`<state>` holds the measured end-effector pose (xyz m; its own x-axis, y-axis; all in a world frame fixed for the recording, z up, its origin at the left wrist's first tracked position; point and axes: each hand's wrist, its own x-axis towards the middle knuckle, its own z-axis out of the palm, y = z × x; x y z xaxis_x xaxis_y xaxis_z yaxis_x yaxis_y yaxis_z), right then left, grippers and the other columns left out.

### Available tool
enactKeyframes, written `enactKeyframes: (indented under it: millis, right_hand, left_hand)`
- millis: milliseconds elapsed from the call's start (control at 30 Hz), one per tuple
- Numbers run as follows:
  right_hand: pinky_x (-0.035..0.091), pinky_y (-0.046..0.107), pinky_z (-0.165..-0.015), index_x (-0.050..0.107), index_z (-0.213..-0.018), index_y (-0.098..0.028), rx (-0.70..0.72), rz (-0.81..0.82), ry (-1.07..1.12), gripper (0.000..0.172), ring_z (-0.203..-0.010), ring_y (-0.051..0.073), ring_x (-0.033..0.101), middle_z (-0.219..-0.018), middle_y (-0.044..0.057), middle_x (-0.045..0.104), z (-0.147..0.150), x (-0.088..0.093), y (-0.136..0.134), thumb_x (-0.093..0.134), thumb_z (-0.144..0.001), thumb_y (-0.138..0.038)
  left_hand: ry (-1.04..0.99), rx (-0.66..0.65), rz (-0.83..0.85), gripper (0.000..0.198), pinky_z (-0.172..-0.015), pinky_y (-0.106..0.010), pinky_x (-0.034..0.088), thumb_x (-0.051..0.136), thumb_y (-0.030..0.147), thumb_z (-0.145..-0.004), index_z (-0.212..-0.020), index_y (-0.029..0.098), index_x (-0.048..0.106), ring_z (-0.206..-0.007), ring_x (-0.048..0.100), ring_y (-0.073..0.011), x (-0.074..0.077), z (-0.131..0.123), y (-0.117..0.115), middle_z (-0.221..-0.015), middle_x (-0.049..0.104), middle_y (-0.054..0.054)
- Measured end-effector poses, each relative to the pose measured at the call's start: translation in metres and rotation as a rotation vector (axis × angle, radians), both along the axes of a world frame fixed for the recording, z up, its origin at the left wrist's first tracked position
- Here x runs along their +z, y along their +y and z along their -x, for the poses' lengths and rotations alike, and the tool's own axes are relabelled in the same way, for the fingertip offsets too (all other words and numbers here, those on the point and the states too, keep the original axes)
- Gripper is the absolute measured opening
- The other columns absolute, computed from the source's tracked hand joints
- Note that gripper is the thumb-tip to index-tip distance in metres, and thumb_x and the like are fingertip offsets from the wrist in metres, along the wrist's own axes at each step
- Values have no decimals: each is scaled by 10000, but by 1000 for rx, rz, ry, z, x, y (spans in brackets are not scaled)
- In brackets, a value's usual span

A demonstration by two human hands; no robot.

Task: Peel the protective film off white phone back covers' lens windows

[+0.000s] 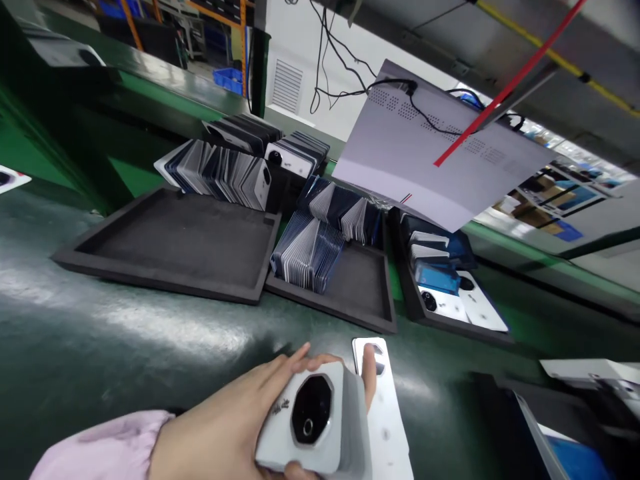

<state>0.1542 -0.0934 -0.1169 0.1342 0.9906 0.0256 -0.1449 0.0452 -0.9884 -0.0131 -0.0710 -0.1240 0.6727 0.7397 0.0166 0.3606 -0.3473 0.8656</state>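
My left hand (220,417) is closed round a stack of white phone back covers (283,437), its fingers over the far edge and a fingertip showing on the near side. The top cover carries a black octagonal camera window (312,409). Against the stack's right side lies one upright finger, seemingly of my right hand (369,380); the rest of that hand is hidden behind the stack. Just beyond, flat on the dark green table, rests a long white back cover (385,417), partly hidden by the stack and the finger.
A black foam tray (260,293) stands ahead on the left. Rows of covers fill part of the middle tray (387,300); the right tray (420,317) holds white and blue ones. A tilted grey panel (425,147) hangs behind. More dark trays (500,393) sit near right.
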Motion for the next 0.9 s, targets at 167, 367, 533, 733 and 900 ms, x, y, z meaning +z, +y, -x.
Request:
enactKeyframes:
  millis: [167,367,533,733,900]
  right_hand:
    - [363,548,-1247,71,-1675,-415,104,-21,38,1379,-1476,353,539,-1552,92,579,-10,-18,2,939,-646,-712]
    - [437,553,-1175,44,-1668,-449,197,21,-49,1152,-1409,330,588,-1606,115,472,-31,-30,17,846,-856,-602]
    - [559,471,-981,110,-1658,-487,179,118,-85,936,-1063,243,729,-1453,84,558,-30,-32,16,749,-975,-517]
    - [566,404,-910,296,-1602,-477,290,196,-139,705,-1003,215,725,-1359,52,612,-31,-34,17,672,-1013,-570]
    - [520,448,-1017,327,-1598,-434,340,184,-231,662,-1165,258,664,-1412,72,586,-35,-34,16,638,-1026,-554]
  left_hand:
    - [238,229,-29,1125,-1128,-616,546,710,90,-667,-1656,244,194,-1396,609,-452,7,7,-1,-1584,554,-234]
    - [526,372,-215,645,-967,-677,536,576,-1,-762,-1407,24,564,-1132,705,-507,2,42,20,-1242,711,-284]
    - [601,386,-280,658,-975,-629,563,729,60,-755,-1400,60,598,-1152,705,-474,-5,62,29,-1247,730,-239]
    - [588,437,-298,770,-1035,-632,574,945,194,-688,-1376,58,628,-1239,671,-480,-14,70,34,-1361,673,-278]
    - [516,468,-319,680,-1046,-634,572,886,263,-765,-1375,117,624,-1255,681,-476,-14,73,34,-1367,695,-243]
